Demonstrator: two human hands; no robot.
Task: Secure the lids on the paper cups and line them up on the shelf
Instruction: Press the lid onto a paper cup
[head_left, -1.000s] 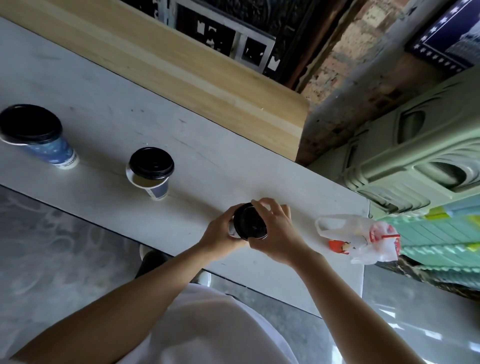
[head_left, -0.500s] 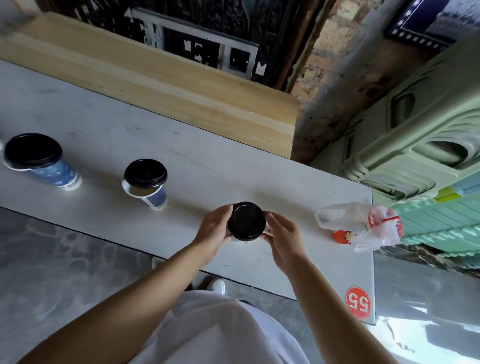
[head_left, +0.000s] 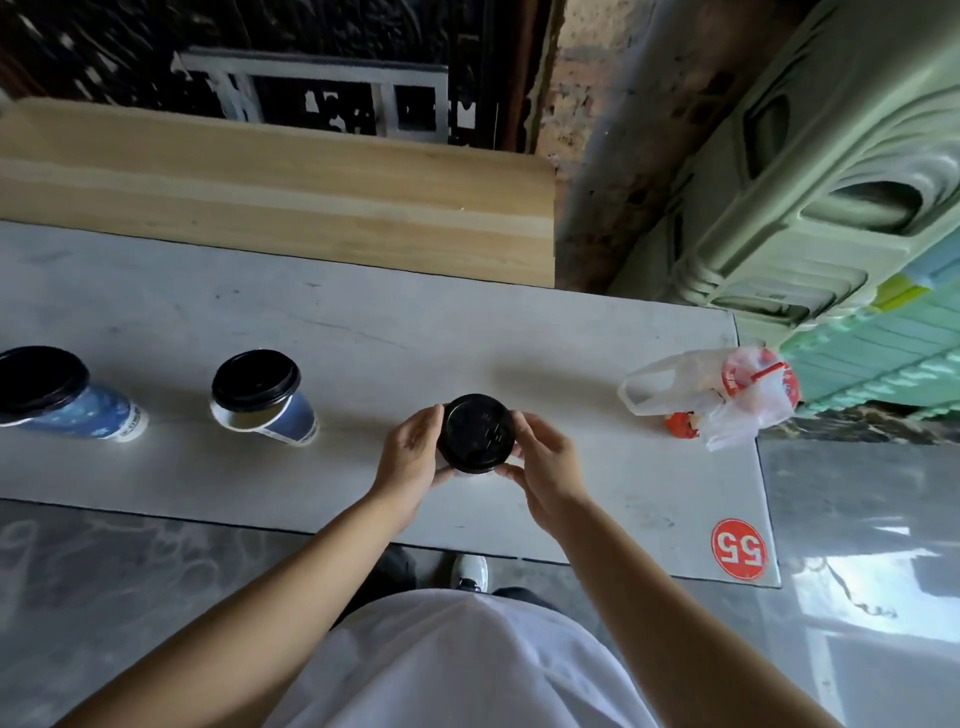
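Both hands around lidded cup

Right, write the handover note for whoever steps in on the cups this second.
Left hand and right hand both grip the cup under the black lid, one on each side, near the front edge of the grey shelf.
Middle cup: its lid sits crooked, with the rim showing below it, so it is not seated.
Far-left cup: lidded; seating cannot be judged from here.
Plastic bag lies at the shelf's right end, beside the red 55 sticker.
Done: lids placed on all three.
Left: press the held lid home, reseat the middle one, line up the cups.
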